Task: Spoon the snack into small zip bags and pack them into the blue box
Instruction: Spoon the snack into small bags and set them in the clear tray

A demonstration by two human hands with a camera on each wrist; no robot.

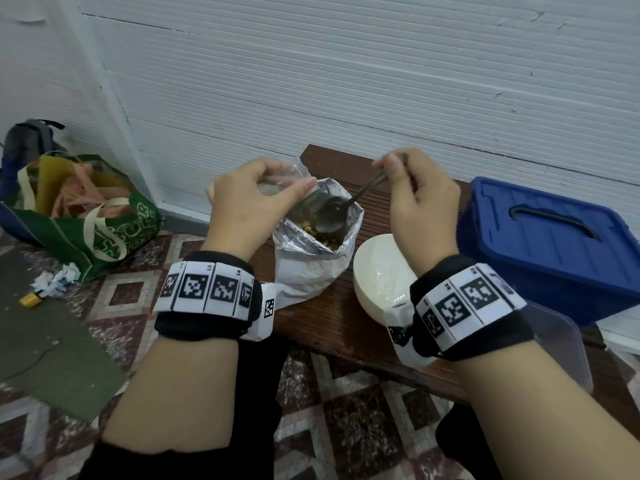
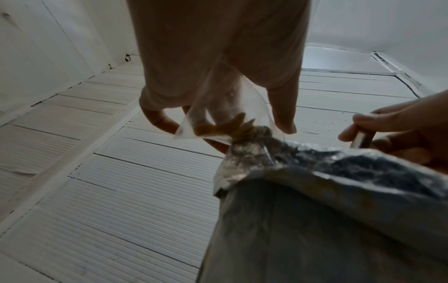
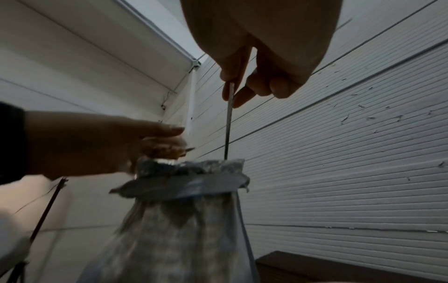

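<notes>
A silver foil snack bag (image 1: 313,251) stands open on the wooden bench (image 1: 332,317), brown snack pieces visible inside. My left hand (image 1: 249,202) pinches a small clear zip bag (image 2: 225,113) just above the foil bag's left rim; a few snack pieces lie in its bottom corner. My right hand (image 1: 412,188) holds a metal spoon (image 1: 332,216) by the handle, its bowl down inside the foil bag (image 3: 191,172). The spoon handle (image 3: 229,118) runs straight down from my fingers. The blue box (image 1: 550,244) sits lidded at the right.
A white bowl (image 1: 377,275) stands on the bench between the foil bag and the blue box. A clear plastic container (image 1: 561,344) lies at the front right. On the tiled floor at left are a green shopping bag (image 1: 90,216) and crumpled paper (image 1: 57,278).
</notes>
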